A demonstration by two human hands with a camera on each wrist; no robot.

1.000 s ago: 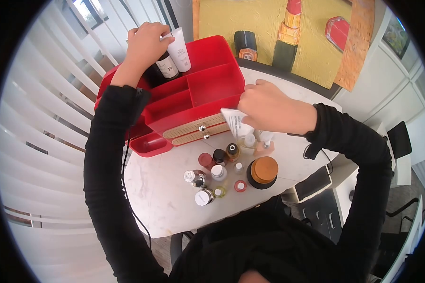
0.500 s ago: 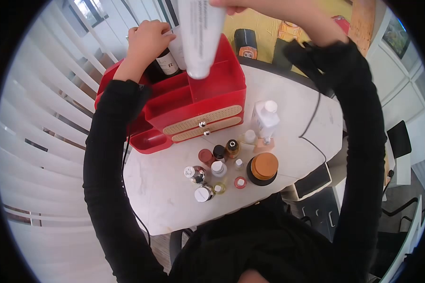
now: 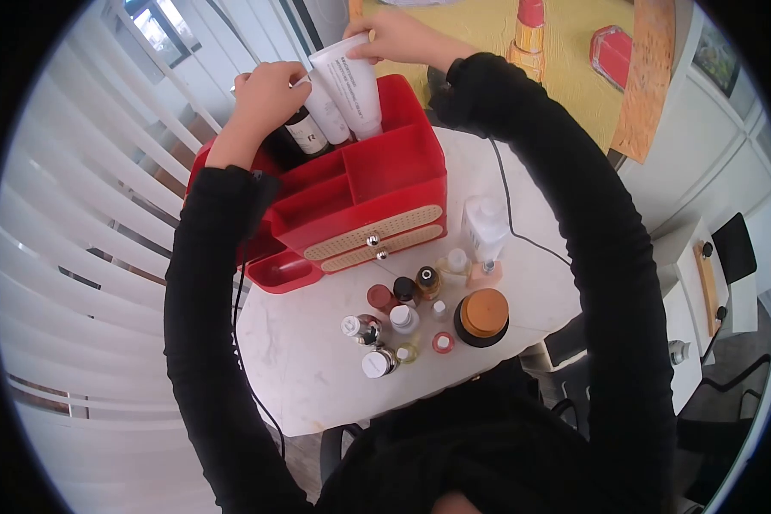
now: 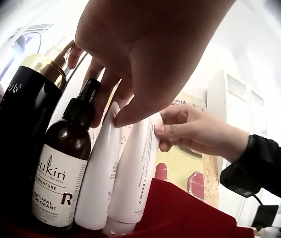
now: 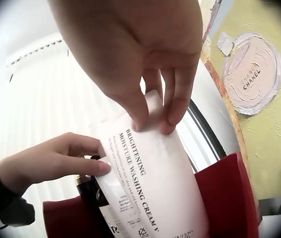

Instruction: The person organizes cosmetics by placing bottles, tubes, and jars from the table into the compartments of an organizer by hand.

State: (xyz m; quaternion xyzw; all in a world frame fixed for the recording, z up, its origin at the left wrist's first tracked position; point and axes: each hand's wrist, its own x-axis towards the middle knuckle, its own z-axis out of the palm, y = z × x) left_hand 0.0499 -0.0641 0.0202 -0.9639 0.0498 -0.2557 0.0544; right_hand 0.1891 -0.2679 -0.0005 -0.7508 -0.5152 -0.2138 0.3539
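Left hand resting curled over the smaller white tube and brown bottle, steadying them in the red organizer's back compartment. Right hand pinching the big white cream tube by its crimped end from above. Standing near-upright, long axis vertical, cap end pointing down into the organizer, leaning slightly left against the smaller tube.

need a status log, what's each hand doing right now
Left hand: steadies the slimmer white plastic tube.
Right hand: pinches the wide white cream tube.
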